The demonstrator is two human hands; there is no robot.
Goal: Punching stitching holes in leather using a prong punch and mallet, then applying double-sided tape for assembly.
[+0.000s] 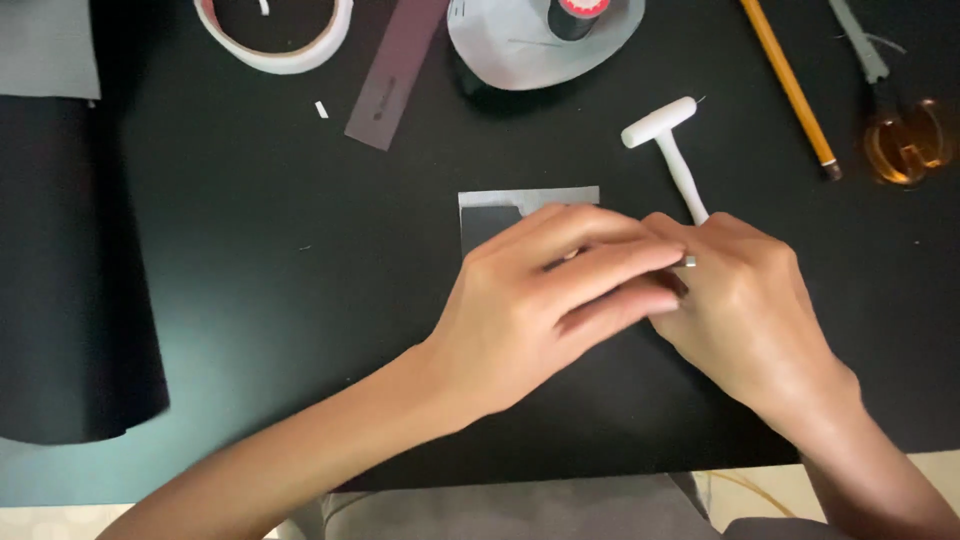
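Observation:
My left hand [545,300] lies flat, fingers stretched to the right, over a small dark square piece with a grey top edge [520,205] on the black table. My right hand [745,310] is closed around the handle of a small white T-shaped tool [668,140], whose head points up and away. The fingertips of the left hand overlap the right hand's fingers. Most of the square piece is hidden under my hands.
A roll of white tape [275,35] and a dark purple strip [395,70] lie at the back. A grey cut sheet with a red-capped bottle [545,40], a yellow pencil [790,85], amber-handled scissors [905,140], and a rolled black sheet [70,270] surround the work area.

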